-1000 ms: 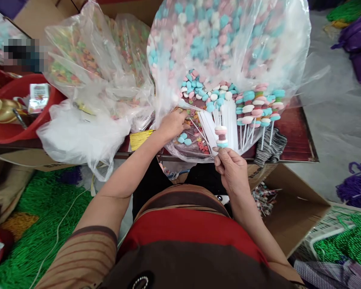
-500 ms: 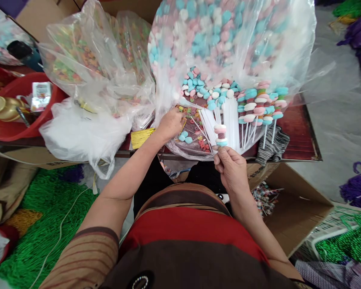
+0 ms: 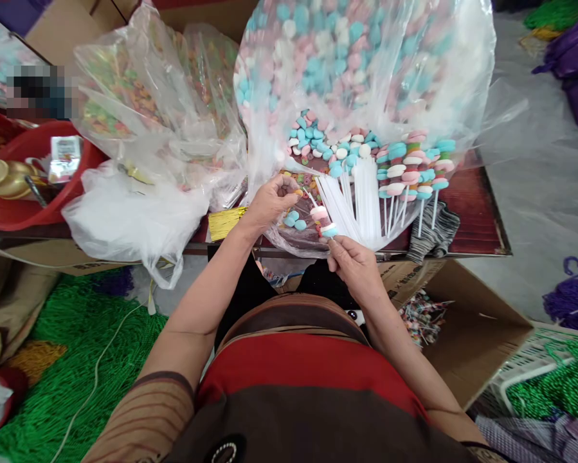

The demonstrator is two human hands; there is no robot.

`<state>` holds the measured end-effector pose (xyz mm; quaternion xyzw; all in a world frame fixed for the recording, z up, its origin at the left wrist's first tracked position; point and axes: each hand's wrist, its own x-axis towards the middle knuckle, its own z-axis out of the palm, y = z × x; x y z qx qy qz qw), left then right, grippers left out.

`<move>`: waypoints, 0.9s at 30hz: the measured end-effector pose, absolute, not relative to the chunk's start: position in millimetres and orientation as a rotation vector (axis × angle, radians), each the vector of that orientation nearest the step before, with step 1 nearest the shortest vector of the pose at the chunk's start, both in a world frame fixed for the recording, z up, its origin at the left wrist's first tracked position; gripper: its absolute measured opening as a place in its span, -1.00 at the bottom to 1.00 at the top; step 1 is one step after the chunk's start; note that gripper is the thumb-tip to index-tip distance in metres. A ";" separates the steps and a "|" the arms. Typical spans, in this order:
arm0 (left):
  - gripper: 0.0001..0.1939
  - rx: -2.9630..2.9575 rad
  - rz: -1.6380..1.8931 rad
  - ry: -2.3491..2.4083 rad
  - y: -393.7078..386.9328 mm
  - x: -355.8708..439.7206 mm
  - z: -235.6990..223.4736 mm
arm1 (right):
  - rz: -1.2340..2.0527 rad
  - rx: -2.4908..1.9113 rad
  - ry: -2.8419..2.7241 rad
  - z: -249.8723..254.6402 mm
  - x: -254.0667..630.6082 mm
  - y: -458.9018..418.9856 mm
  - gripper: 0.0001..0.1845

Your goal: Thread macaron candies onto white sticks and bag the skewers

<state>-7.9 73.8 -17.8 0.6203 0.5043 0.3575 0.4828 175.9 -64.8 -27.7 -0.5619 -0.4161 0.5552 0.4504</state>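
Note:
My right hand [image 3: 357, 262] pinches the lower end of a candy skewer [image 3: 323, 222], threaded with pink, white and blue marshmallows and a reddish piece between them. The skewer leans left, its bare tip up. Close to that tip, my left hand [image 3: 269, 204] pinches a small orange gummy ring [image 3: 298, 192]. Below the fingers lie a few loose blue marshmallows [image 3: 294, 220] on clear plastic. Small coloured gummy rings [image 3: 312, 186] are scattered behind them. White sticks [image 3: 367, 199] are fanned out just right of the skewer.
Filled skewers [image 3: 407, 167] stand at the right beside a grey glove [image 3: 436, 233]. Large bags of marshmallows [image 3: 337, 58] and gummy rings [image 3: 144, 96] rise at the back. Yellow ties [image 3: 225, 223] and a red basin [image 3: 9, 209] are at the left; a cardboard box [image 3: 481, 341] stands below right.
My right hand has moved left, and the skewer now tilts left instead of standing upright. My left hand has lifted from the gummy rings with an orange one in its fingers.

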 end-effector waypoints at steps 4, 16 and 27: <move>-0.85 1.374 0.972 1.175 63.9 -3.9 -11.4 | 1.264 -1.442 -1.189 -22.1 176.9 -61.9 -0.62; -0.91 1.670 0.970 1.218 58.0 -1.6 -13.4 | 1.108 -1.521 -1.436 -14.2 183.9 -58.8 -0.58; -0.79 2.033 0.747 1.270 54.1 -8.0 4.0 | 1.009 -1.561 -1.630 -8.0 192.6 -62.8 -0.66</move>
